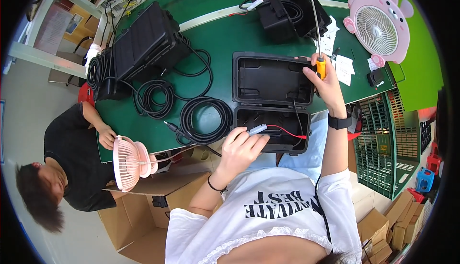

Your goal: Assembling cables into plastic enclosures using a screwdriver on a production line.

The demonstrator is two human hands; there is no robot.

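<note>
A black plastic case (pixel 273 79) lies unfolded at the near edge of the green table, its lid away from me and its hollow body (pixel 282 116) close to my waist. My left hand (pixel 244 150) pinches a pale, bluish-white cylinder (pixel 258 129) over the body. From that cylinder a red wire (pixel 282 129) runs to the body's right side. My right hand (pixel 327 84) is closed round a screwdriver (pixel 320 67) with a yellow handle, its long shaft pointing away from me. Those same fingers rest by the lid's right edge.
Coiled black cables (pixel 206 120) and a large black case (pixel 143 43) lie to the left. A smaller black box (pixel 275 22) sits farther off, a pink fan (pixel 378 30) at far right. Green crates (pixel 383 139) stand right. At left, another person (pixel 72 163) touches a pink fan (pixel 127 163).
</note>
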